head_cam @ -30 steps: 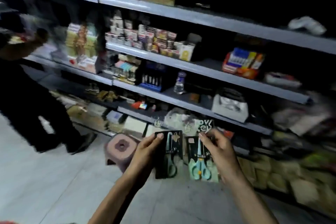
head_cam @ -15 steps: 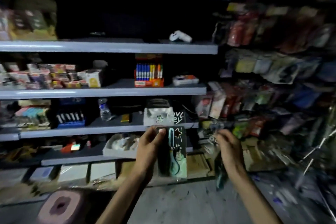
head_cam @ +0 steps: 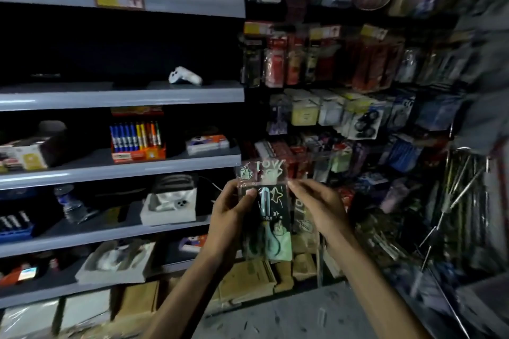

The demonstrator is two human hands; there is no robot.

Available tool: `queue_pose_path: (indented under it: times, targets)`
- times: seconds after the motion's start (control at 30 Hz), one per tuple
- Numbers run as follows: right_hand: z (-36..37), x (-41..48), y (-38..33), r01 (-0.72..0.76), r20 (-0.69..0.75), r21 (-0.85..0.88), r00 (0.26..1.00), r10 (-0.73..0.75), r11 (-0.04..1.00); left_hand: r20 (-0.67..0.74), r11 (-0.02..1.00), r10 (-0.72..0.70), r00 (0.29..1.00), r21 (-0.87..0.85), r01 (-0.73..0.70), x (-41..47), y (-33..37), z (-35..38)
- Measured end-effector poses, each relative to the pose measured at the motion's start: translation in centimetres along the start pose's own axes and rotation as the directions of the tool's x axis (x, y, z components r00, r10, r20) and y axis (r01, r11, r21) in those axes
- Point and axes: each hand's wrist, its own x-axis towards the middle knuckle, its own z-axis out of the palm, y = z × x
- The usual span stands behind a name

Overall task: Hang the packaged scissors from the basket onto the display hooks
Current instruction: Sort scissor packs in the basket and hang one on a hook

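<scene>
Right now we hold the packaged scissors point(head_cam: 271, 215) upright in front of us, low in the middle of the view, between the shelves point(head_cam: 121, 96) on the left and the hanging goods point(head_cam: 344, 118) on the right. Its long axis runs up and down with a slight lean. The scissor tips point up and the handle loops sit at the bottom. The pack has a clear top flap with pale lettering and a small mug drawing, then a black card with a star outline. The scissors themselves are pale teal. Our left grip point(head_cam: 230, 217) clasps the left edge, thumb across the front of the card. Our right grip point(head_cam: 319, 209) pinches the top right corner, its fingertips smeared by blur. Behind it a second pack point(head_cam: 301, 217) seems to show, but we cannot tell for sure. Bare metal hooks point(head_cam: 465, 187) at far right are streaked and hard to make out.
</scene>
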Motion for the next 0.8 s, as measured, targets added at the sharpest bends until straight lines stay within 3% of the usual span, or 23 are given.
queue_pose_path:
  times: [0.13,0.3,0.43,0.57,0.8]
  targets:
    - [-3.1,3.2,0.9,0.028,0.054,0.05,0.998,-0.031,0.998,0.013,0.998,-0.04,0.999,-0.056,0.041,3.7,-0.7,3.4]
    - [-4.2,7.8,3.4,0.089,-0.021,0.027,0.996,-0.088,0.996,0.035,0.999,-0.032,0.999,0.041,0.031,9.0,-3.0,6.5]
    - [-5.4,12.4,5.7,0.081,0.005,0.037,0.997,-0.081,0.996,0.034,0.994,0.063,0.997,0.085,-0.065,13.7,-4.4,7.4]
    - [-6.5,17.9,7.3,0.046,-0.002,0.035,0.999,-0.046,0.998,-0.022,0.975,0.159,0.987,0.159,-0.153,19.5,-5.3,8.0]
    - [-7.6,26.0,9.6,0.035,-0.014,0.066,0.999,-0.034,0.997,-0.119,0.971,0.14,0.983,0.21,-0.113,27.7,-7.1,10.8]
